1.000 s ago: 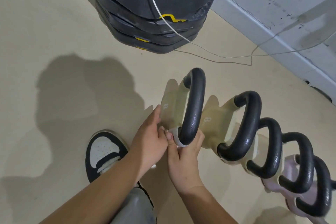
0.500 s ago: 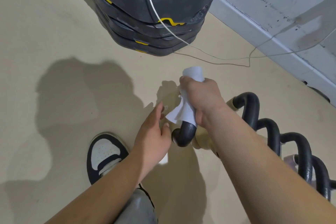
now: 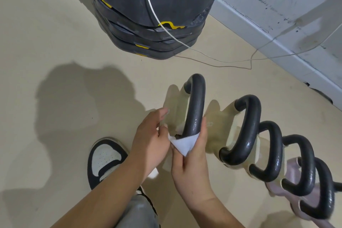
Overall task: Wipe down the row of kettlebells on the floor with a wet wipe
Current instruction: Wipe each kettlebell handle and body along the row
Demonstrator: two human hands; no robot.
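Beige floor, with wiping under way on the first in the row of kettlebells.
At the near foot of the front handle the right hand pinches the wet wipe; the left hand rests loose-fingered on the body. A hard tug could tip it onto the shoe.

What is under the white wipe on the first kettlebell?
The wet wipe wraps the near end of the first kettlebell's black handle, gripped by the right hand. The handle's joint with the body beneath is covered.

Open floor lies left; kettlebells crowd the right.
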